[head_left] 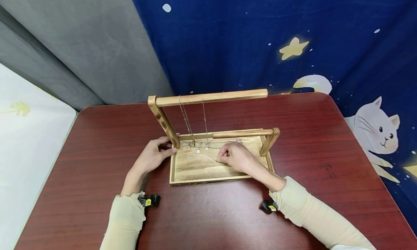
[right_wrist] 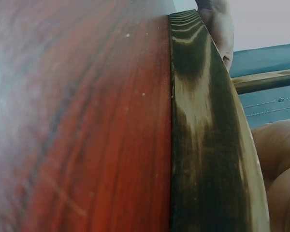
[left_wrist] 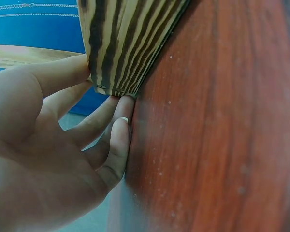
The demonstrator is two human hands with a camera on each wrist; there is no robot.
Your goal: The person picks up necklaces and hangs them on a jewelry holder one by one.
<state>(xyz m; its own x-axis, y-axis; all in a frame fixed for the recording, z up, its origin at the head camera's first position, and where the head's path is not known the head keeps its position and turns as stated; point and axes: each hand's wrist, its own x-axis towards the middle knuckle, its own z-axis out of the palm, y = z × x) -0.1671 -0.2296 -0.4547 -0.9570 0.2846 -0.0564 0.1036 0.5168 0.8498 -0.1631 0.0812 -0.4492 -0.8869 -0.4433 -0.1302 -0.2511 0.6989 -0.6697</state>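
My left hand (head_left: 150, 156) grips the left end of a wooden jewelry stand (head_left: 167, 126), thumb at the front of its post and fingers behind. In the left wrist view, the fingers curl around the stripe-grained tray side (left_wrist: 123, 43). Over the tray (head_left: 202, 179), my right hand (head_left: 239, 156) pinches the end of a thin silver chain necklace (head_left: 199, 156), whose loop lies leftward on the tray floor. The right wrist view shows only part of that hand behind the tray's front wall (right_wrist: 203, 130); its fingertips are hidden there.
Necklaces (head_left: 186, 120) hang from the stand's tall upper bar (head_left: 228, 96). A shorter bar (head_left: 241, 134) stands at the right, above the tray's back. Chains with small charms (head_left: 198, 151) lie toward the tray's rear. The stand sits on a reddish-brown table (head_left: 208, 213), with curtains (head_left: 228, 43) behind.
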